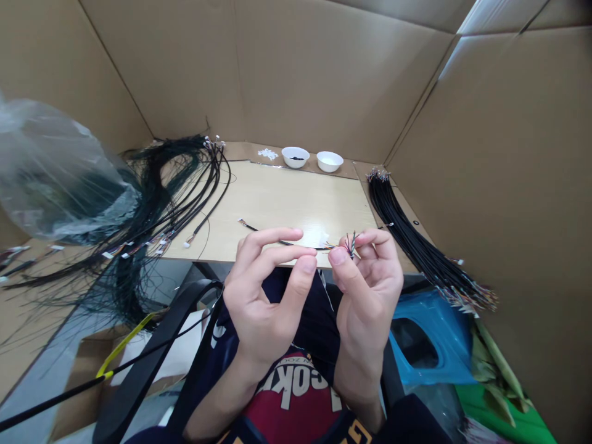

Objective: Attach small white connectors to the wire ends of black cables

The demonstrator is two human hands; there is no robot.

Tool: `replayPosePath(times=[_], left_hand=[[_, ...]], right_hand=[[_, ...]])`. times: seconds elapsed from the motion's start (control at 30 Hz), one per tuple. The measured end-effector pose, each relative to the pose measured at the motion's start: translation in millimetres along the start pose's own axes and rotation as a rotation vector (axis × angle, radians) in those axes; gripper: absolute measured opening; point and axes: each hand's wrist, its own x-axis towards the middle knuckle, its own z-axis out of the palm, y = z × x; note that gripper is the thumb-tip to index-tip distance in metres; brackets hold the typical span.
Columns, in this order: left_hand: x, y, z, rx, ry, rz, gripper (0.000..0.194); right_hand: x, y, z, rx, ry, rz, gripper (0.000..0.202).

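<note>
My right hand pinches the frayed end of a black cable, and its thin coloured wires fan out above the thumb tip. Beside it, my left hand has its fingers apart, with the thumb and index tips close to one another and nothing visible between them. A black cable lies on the pale board behind my left hand, its left end showing small coloured wires. Part of that cable is hidden by my fingers.
Tangled black cables with white connectors lie left, beside a clear plastic bag. Two white bowls stand at the back near small white pieces. A black cable bundle lies right, above a blue plastic item.
</note>
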Motion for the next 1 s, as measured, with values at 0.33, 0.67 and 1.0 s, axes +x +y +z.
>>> replayPosePath(times=[0.33,0.67,1.0], left_hand=[[4.4,2.2,0.7,0.080,-0.030,0.029,0.012],[15.0,-13.8,-3.1,0.443,0.068,0.502,0.021],[14.3,-10.0,-7.6,0.331,-0.097,0.337,0.010]], right_hand=[[-1.0,0.5,0.6,0.028,-0.026,0.011,0.027],[0.0,1.3,-0.6,0.026,-0.040,0.021,0.027],[0.2,-1.1,-5.2,-0.031,-0.096,-0.026,0.018]])
